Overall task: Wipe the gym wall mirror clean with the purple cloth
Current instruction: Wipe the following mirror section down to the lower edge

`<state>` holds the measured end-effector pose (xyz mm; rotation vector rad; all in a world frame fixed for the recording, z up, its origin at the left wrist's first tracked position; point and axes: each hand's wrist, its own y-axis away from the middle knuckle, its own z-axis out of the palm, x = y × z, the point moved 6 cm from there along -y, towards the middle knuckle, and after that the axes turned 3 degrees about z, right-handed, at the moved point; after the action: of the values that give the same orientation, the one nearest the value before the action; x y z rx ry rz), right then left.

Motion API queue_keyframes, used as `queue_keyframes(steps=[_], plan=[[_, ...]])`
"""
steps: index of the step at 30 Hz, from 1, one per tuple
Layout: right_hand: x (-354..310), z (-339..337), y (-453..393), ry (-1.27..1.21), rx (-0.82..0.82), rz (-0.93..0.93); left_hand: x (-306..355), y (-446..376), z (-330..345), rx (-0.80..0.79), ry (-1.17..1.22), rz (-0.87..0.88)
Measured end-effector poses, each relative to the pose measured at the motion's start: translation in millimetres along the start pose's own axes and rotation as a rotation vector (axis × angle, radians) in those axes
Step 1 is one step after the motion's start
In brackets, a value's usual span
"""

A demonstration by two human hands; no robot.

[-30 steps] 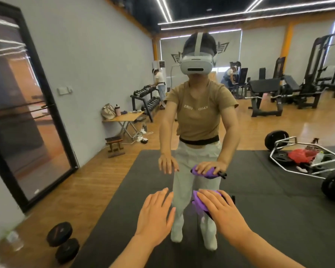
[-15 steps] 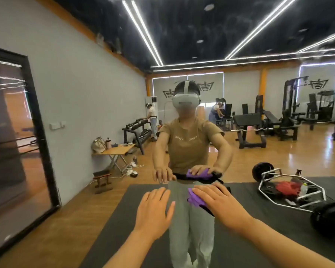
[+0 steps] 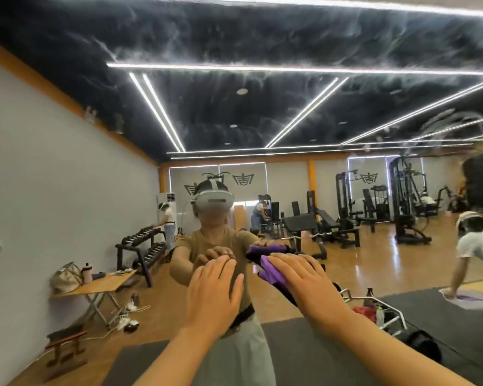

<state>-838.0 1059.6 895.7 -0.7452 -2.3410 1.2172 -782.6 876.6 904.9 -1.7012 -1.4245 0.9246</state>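
Observation:
The gym wall mirror (image 3: 262,112) fills the view and shows white smears across its upper part. My right hand (image 3: 304,282) lies flat with straight fingers and presses the purple cloth (image 3: 271,270) against the glass near the middle. The cloth has a black edge and sticks out to the left of my fingers. My left hand (image 3: 214,291) rests flat on the mirror beside it, fingers spread, holding nothing. My own reflection faces me just behind both hands.
Reflected in the glass: a dumbbell rack (image 3: 142,246), a folding table with a bag (image 3: 95,285), weight benches and machines, black floor mats, a hex bar with a spray bottle (image 3: 370,298). A second person (image 3: 474,246) bends over a cloth at the right.
Both hands have slid up the mirror together, the right one carrying the cloth, and my head has tilted up, so the reflected ceiling now fills the upper view.

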Motion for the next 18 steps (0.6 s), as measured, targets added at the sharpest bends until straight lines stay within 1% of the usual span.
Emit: queue_keyframes(steps=[6,8,11,13,16,18], plan=[[63,-48,-23,-0.028,0.133,0.017,38,-63,1,0.085,0.010,0.016],[84,-65,-28,-0.019,0.179,-0.018,57,-83,5,0.110,0.012,0.023],[116,-89,-37,-0.002,0.234,-0.068,86,-114,9,0.130,0.041,-0.012],[139,-104,-45,0.047,0.289,-0.103,107,-136,11,0.174,0.000,0.007],[172,-127,-63,0.033,0.355,-0.109,136,-168,11,0.250,-0.040,0.028],[190,-144,-74,0.024,0.409,-0.113,155,-189,11,0.273,-0.035,0.036]])
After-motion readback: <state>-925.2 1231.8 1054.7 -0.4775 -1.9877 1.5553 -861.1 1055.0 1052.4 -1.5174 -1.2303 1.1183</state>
